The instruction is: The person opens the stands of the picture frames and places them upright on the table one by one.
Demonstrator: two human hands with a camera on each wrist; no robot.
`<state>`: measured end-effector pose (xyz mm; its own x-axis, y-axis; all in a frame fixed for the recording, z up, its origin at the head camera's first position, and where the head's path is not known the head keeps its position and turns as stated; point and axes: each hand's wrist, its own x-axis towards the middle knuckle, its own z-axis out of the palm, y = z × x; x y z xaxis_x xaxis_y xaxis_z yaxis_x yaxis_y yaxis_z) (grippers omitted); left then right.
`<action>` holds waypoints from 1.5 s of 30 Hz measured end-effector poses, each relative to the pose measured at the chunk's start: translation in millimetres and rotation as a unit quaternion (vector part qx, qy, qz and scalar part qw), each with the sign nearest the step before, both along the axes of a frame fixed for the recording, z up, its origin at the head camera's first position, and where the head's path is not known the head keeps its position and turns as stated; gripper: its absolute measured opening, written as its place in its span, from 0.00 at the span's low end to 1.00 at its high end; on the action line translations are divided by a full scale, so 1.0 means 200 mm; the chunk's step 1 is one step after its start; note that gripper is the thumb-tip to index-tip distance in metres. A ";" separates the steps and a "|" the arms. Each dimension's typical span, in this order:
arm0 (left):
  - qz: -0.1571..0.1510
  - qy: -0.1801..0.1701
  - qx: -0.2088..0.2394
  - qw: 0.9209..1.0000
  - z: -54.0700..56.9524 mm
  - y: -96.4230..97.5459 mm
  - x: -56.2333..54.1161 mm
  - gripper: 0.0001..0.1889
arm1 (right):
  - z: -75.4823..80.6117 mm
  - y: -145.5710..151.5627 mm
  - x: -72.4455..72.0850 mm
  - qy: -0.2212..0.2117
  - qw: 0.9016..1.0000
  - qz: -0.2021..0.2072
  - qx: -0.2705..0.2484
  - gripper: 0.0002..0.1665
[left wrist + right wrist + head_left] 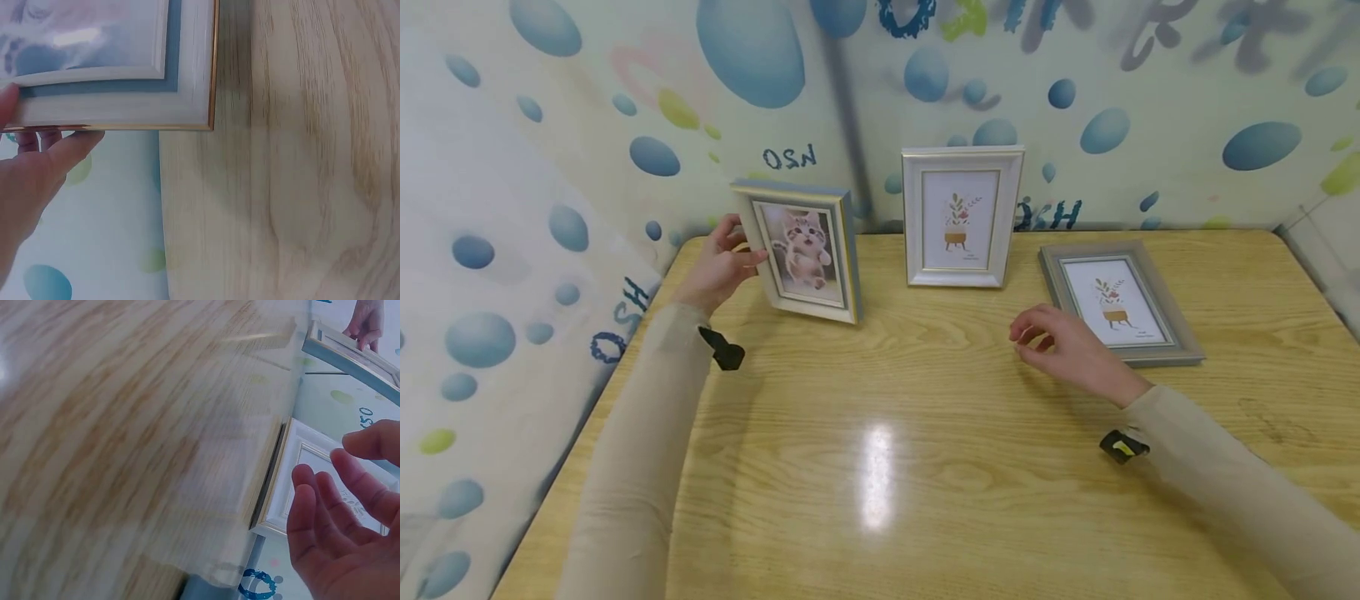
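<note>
My left hand (718, 262) grips a picture frame (805, 310) with a kitten photo by its left edge, the thumb on the front and the other fingers behind. The frame is upright, slightly tilted, at the table's back left; whether its lower edge touches the wood I cannot tell. In the left wrist view the thumb overlaps the pale frame (194, 62). My right hand (1071, 350) hovers over the table with loosely bent fingers and nothing between them. Just behind it lies a grey picture frame (1176, 321) with a potted-plant print, face up.
A white picture frame (913, 225) with a similar plant print stands upright at the table's back edge, between the two others. The wooden table (925, 500) meets a wall (865, 125) with blue-dot patterns behind and on the left.
</note>
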<state>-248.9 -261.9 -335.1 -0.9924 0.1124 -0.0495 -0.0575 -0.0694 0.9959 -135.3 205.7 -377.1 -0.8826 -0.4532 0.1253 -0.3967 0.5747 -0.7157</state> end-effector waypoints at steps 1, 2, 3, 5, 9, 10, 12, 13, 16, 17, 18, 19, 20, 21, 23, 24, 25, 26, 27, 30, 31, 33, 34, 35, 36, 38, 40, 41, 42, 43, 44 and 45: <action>0.007 -0.003 -0.002 1.000 0.00 -0.01 0.00 0.22 | 0.00 0.00 0.00 0.000 1.000 0.000 -0.002 0.06; 0.015 -0.006 -0.004 1.000 0.00 -0.01 -0.01 0.22 | 0.00 0.00 0.00 0.001 1.000 0.000 -0.002 0.06; 0.022 -0.009 -0.005 1.000 0.00 -0.02 -0.01 0.22 | 0.00 0.00 0.00 -0.001 1.000 0.000 -0.004 0.06; 0.039 -0.016 -0.007 0.999 0.00 -0.03 -0.01 0.22 | -0.01 0.00 0.00 -0.002 1.000 0.002 -0.008 0.05; 0.083 -0.027 -0.008 0.996 0.00 -0.04 -0.03 0.22 | -0.02 0.00 -0.01 -0.007 1.000 0.009 -0.009 0.05; 0.094 -0.029 -0.009 0.995 0.00 -0.05 -0.03 0.22 | -0.02 0.00 -0.01 -0.009 1.000 0.010 -0.008 0.05; 0.114 -0.030 -0.012 0.993 0.00 -0.06 -0.04 0.23 | -0.03 0.01 -0.01 -0.013 1.000 0.012 -0.004 0.05; 0.122 -0.030 -0.010 0.992 0.00 -0.07 -0.04 0.23 | -0.03 0.01 -0.01 -0.014 1.000 0.014 -0.001 0.05; 0.144 -0.030 -0.007 0.989 0.01 -0.08 -0.05 0.24 | -0.04 0.01 -0.01 -0.018 1.000 0.016 0.003 0.05; 0.149 -0.031 -0.006 0.988 0.01 -0.09 -0.05 0.24 | -0.04 0.01 -0.01 -0.019 1.000 0.018 0.004 0.05; 0.153 -0.032 -0.003 0.988 0.01 -0.09 -0.05 0.25 | -0.04 0.01 0.00 -0.020 1.000 0.018 0.004 0.05; 0.155 -0.034 -0.004 0.987 0.02 -0.09 -0.05 0.25 | -0.04 0.02 0.00 -0.020 1.000 0.019 0.004 0.05; 0.154 -0.036 -0.007 0.987 0.02 -0.09 -0.05 0.25 | -0.04 0.02 0.00 -0.021 1.000 0.018 0.005 0.05; 0.152 -0.039 -0.012 0.987 0.02 -0.09 -0.05 0.25 | -0.04 0.02 0.00 -0.021 1.000 0.019 0.006 0.05; 0.142 -0.047 -0.024 0.988 0.02 -0.09 -0.04 0.25 | -0.04 0.02 0.00 -0.022 1.000 0.019 0.007 0.05; 0.135 -0.051 -0.033 0.989 0.02 -0.09 -0.04 0.25 | -0.04 0.02 0.00 -0.023 1.000 0.019 0.008 0.05; 0.127 -0.055 -0.042 0.990 0.02 -0.10 -0.04 0.24 | -0.04 0.02 0.00 -0.024 0.999 0.019 0.009 0.05; 0.120 -0.058 -0.049 0.990 0.02 -0.10 -0.03 0.25 | -0.04 0.02 0.00 -0.025 0.999 0.019 0.010 0.05; 0.114 -0.062 -0.060 0.990 0.02 -0.10 -0.03 0.26 | -0.05 0.02 0.00 -0.026 0.999 0.019 0.010 0.05; 0.097 -0.070 -0.092 0.989 0.02 -0.11 -0.02 0.30 | -0.05 0.01 0.00 -0.030 0.999 0.018 0.013 0.05; 0.092 -0.073 -0.104 0.988 0.03 -0.10 -0.02 0.31 | -0.04 0.01 0.00 -0.030 0.999 0.018 0.015 0.05; 0.084 -0.076 -0.130 0.985 0.03 -0.10 -0.02 0.34 | -0.04 0.01 0.00 -0.031 0.999 0.018 0.018 0.05; 0.082 -0.075 -0.141 0.984 0.03 -0.10 -0.02 0.35 | -0.04 0.01 0.00 -0.033 0.999 0.017 0.018 0.06; 0.081 -0.072 -0.153 0.982 0.04 -0.09 -0.02 0.36 | -0.04 0.01 0.00 -0.034 0.999 0.018 0.019 0.06; 0.084 -0.066 -0.158 0.982 0.04 -0.09 -0.02 0.36 | -0.04 0.02 0.00 -0.035 0.999 0.018 0.019 0.05; 0.091 -0.052 -0.153 0.983 0.06 -0.09 -0.02 0.36 | -0.04 0.02 0.01 -0.039 0.999 0.019 0.018 0.05; 0.095 -0.040 -0.141 0.985 0.08 -0.09 -0.01 0.36 | -0.04 0.02 0.01 -0.043 0.999 0.019 0.016 0.05; 0.095 -0.035 -0.133 0.986 0.09 -0.10 -0.01 0.36 | -0.04 0.03 0.01 -0.044 0.999 0.019 0.016 0.05; 0.095 -0.032 -0.123 0.987 0.10 -0.10 0.00 0.37 | -0.04 0.03 0.01 -0.046 0.999 0.018 0.016 0.05; 0.093 -0.031 -0.116 0.988 0.12 -0.11 0.00 0.37 | -0.04 0.03 0.01 -0.047 0.999 0.016 0.016 0.05; 0.090 -0.030 -0.116 0.989 0.13 -0.11 0.01 0.38 | -0.03 0.04 0.02 -0.048 0.999 0.015 0.017 0.05; 0.089 -0.028 -0.111 0.989 0.15 -0.12 0.01 0.38 | -0.03 0.04 0.02 -0.048 0.999 0.014 0.018 0.05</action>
